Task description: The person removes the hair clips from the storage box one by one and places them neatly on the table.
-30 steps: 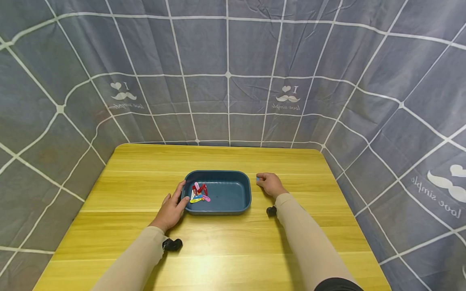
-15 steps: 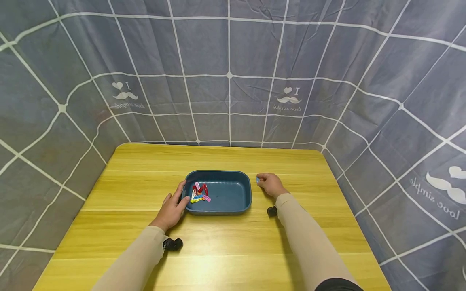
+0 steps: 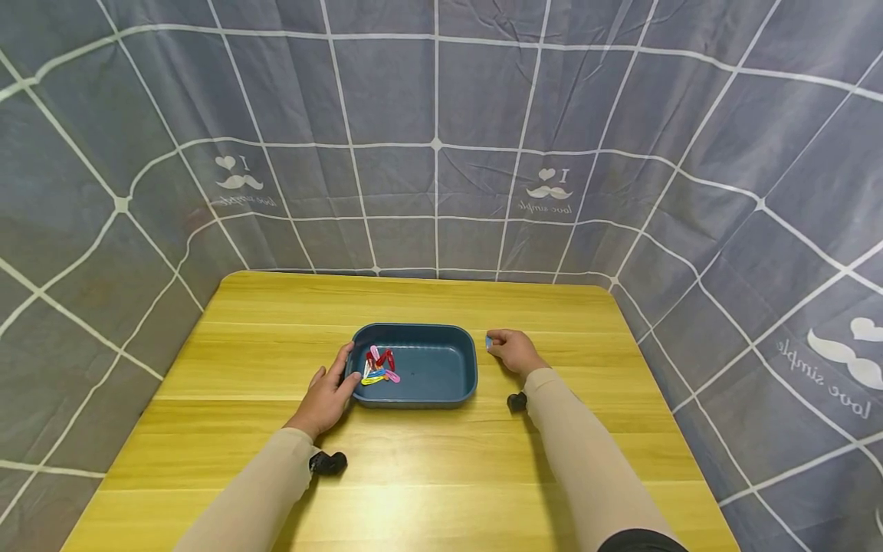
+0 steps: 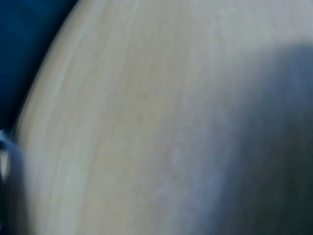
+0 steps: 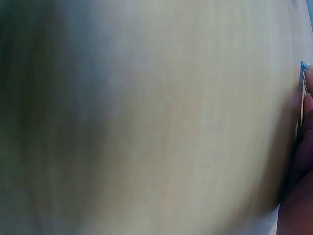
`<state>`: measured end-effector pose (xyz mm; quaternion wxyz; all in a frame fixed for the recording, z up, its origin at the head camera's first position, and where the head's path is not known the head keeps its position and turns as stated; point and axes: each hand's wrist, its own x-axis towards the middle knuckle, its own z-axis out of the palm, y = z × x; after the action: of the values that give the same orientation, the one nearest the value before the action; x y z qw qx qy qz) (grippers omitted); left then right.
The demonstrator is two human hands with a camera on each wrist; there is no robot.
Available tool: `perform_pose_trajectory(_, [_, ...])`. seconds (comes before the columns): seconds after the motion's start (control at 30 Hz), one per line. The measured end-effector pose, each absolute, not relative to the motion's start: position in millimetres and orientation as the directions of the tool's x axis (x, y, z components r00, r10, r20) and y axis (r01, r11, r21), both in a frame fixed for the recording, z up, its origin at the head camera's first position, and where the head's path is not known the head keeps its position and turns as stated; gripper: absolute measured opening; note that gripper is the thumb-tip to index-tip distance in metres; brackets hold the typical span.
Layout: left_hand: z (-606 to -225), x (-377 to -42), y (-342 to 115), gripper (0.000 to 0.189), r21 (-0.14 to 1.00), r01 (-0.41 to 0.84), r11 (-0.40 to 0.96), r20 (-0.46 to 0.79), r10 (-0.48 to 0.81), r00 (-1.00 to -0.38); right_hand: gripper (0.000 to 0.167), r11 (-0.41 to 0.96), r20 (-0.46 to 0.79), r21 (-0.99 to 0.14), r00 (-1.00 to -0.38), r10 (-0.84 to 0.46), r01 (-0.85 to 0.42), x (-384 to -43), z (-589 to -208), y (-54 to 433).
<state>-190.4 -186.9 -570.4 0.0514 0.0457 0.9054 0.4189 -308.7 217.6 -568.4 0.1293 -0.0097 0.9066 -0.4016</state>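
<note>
A dark blue plastic tub [image 3: 434, 372] sits mid-table. Snap hair clips [image 3: 378, 368] in red, pink, yellow, blue and white lie in a loose pile at its left end. My left hand [image 3: 326, 399] holds the tub's left side, thumb over the rim and fingers along the outer wall. To the right of the tub, my right hand [image 3: 513, 351] pinches a small light-blue hair clip [image 3: 489, 342] close over the table. Only the clip's blue tip [image 5: 304, 65] shows past the fingers at the right wrist view's edge; the rest is hidden.
The yellow wood-grain table [image 3: 428, 475] has rounded far corners. Grey curtains [image 3: 386, 92] with a white grid hang close behind it and along both sides. A black wrist camera [image 3: 327, 463] sits below the left hand, another [image 3: 516, 402] below the right.
Both hands and the tub stay practically in place. The blue piece in the right fingers shows slightly more; the head view has shifted a touch.
</note>
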Motion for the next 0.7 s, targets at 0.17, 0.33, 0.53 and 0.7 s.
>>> perform_pose_trajectory(0.17, [-569.3,-190.1,-186.6,0.065,0.766,0.036,0.642,-0.055,0.121,-0.991,0.047,0.664,-0.209,-0.744,-0.971,-0.119,0.079,-309.3,-569.2,217.2])
perform_pose_trajectory(0.33, [-572.2,-190.1,-186.6,0.065,0.767,0.047,0.64,-0.045,0.127,-0.991,0.047,0.651,-0.199,-0.756,-0.972,-0.126,0.071,-309.0,-571.5,220.5])
perform_pose_trajectory(0.53, [-574.0,-189.6,-186.5,0.065,0.771,0.061,0.634,-0.032,0.134,-0.99,0.043,0.665,-0.183,-0.745,-0.975,-0.128,0.052,-307.8,-570.4,223.7])
perform_pose_trajectory(0.7, [-574.9,-190.7,-187.1,0.065,0.766,0.067,0.639,-0.021,0.129,-0.991,0.039,0.673,-0.17,-0.739,-0.976,-0.139,0.033,-312.1,-567.6,226.4])
